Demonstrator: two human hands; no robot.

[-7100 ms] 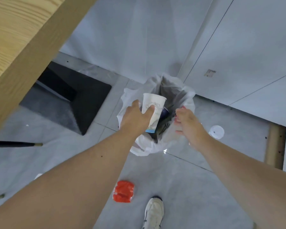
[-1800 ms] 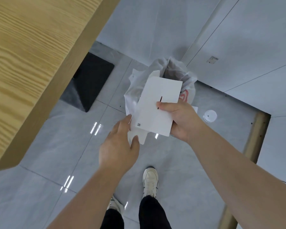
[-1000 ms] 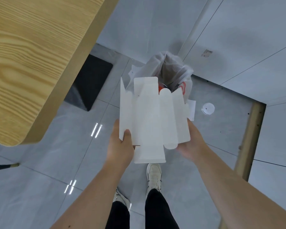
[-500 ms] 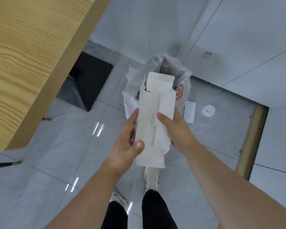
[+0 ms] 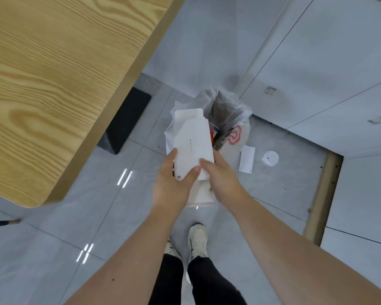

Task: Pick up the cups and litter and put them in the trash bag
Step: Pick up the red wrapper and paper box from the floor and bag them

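Note:
I hold a flattened white cardboard box (image 5: 193, 142) folded together in both hands, above the floor just in front of the trash bag. My left hand (image 5: 174, 186) grips its lower left side with the thumb on top. My right hand (image 5: 220, 175) grips its lower right side. The white plastic trash bag (image 5: 235, 111) with a red logo stands open on the floor beyond the box, with cups and litter showing inside. A white paper slip (image 5: 246, 159) and a round white cup lid (image 5: 270, 158) lie on the tiles right of the bag.
A wooden table top (image 5: 53, 80) fills the upper left, with a black base (image 5: 128, 122) under it. White wall panels stand behind the bag. A wooden strip (image 5: 321, 194) borders the floor at right. My shoes (image 5: 197, 238) are below my hands.
The unfolded cardboard box has been folded flat and compact between my hands, and it has moved a little nearer to the bag's opening.

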